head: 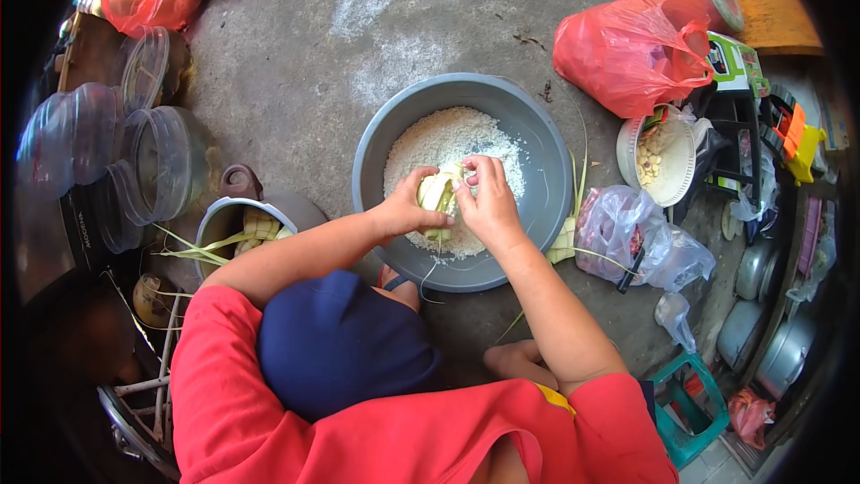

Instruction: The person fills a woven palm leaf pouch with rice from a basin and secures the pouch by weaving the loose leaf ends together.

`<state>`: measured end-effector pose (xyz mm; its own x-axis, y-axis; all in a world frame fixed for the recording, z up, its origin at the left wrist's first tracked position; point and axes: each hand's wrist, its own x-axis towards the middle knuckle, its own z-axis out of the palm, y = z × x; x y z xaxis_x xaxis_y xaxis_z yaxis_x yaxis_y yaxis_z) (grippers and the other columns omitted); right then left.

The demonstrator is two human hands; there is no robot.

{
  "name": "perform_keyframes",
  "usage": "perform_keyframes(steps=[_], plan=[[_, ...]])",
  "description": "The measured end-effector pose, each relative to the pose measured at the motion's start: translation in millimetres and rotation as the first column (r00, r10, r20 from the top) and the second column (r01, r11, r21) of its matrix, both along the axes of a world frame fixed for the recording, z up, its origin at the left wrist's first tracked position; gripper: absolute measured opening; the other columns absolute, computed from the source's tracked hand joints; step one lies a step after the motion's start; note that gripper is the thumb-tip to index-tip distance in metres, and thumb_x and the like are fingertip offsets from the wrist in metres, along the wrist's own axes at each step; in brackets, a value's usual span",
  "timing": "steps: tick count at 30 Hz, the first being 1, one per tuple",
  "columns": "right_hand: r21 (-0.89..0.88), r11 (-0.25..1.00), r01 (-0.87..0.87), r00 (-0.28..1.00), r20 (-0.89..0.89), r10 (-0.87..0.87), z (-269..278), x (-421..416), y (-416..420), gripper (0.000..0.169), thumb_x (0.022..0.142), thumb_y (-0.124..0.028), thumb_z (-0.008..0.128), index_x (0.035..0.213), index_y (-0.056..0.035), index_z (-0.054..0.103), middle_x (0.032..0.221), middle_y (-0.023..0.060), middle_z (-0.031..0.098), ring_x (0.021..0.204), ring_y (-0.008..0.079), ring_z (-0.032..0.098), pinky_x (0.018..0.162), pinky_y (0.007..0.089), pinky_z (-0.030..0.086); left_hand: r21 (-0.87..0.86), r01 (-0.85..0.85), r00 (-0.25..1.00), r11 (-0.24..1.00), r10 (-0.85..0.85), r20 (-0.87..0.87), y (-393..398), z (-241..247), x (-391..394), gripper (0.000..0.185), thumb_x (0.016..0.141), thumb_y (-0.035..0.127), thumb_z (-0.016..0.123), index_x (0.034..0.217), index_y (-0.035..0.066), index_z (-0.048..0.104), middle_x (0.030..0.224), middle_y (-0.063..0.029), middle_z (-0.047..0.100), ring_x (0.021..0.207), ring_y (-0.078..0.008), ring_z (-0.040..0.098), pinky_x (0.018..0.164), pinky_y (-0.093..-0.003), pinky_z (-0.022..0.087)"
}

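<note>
A round grey plastic basin [552, 215] stands on the floor before me, with white rice grains [437, 134] spread over its bottom. Above the rice, my left hand [410, 205] grips the side of a woven palm-leaf pouch [438, 196], pale green and yellow. Fingers and thumb of my right hand [487, 198] are at the pouch's upper right edge; whether they pinch a leaf strip is unclear. A thin leaf strand hangs from the pouch over the basin's near rim. Another woven pouch [563, 242] lies on the floor against the basin's right side.
At left, a grey pot [295, 208] holds woven pouches, near clear plastic jars [168, 154]. To the right are a red plastic bag [625, 54], a white basket [628, 154] with peeled cloves, clear bags [625, 235] and a green stool [705, 423]. Grey concrete floor [282, 60] extends beyond the basin.
</note>
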<state>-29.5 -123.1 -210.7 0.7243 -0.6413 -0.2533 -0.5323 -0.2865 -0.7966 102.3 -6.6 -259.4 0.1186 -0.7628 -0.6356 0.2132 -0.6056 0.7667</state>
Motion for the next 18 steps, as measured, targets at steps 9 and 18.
perform_keyframes(steps=[9,18], plan=[[0.304,0.953,-0.008,0.997,-0.067,0.03,-38,-29,-17,0.039,0.084,-0.018,0.054,0.118,0.0015,0.051,0.117,0.0194,0.049,0.102,0.0289,0.055,0.091,0.0364,0.044,-0.188,0.105,0.978,0.977,-0.066,0.199,5,-5,11,0.091,0.064,0.019,0.081,0.137,0.01,0.027,0.125,-0.0154,0.042,0.118,-0.0244,0.041,0.1,-0.0358,0.036],[0.173,0.882,-0.438,0.662,-0.602,0.446,-68,-32,52,0.057,0.077,-0.032,0.064,0.122,-0.0016,0.048,0.12,0.0235,0.048,0.106,0.0378,0.052,0.092,0.042,0.044,-0.097,0.026,0.994,0.995,-0.015,0.107,6,-7,8,0.091,0.065,0.016,0.081,0.137,0.008,0.026,0.122,-0.0128,0.045,0.115,-0.0226,0.044,0.097,-0.0357,0.039]])
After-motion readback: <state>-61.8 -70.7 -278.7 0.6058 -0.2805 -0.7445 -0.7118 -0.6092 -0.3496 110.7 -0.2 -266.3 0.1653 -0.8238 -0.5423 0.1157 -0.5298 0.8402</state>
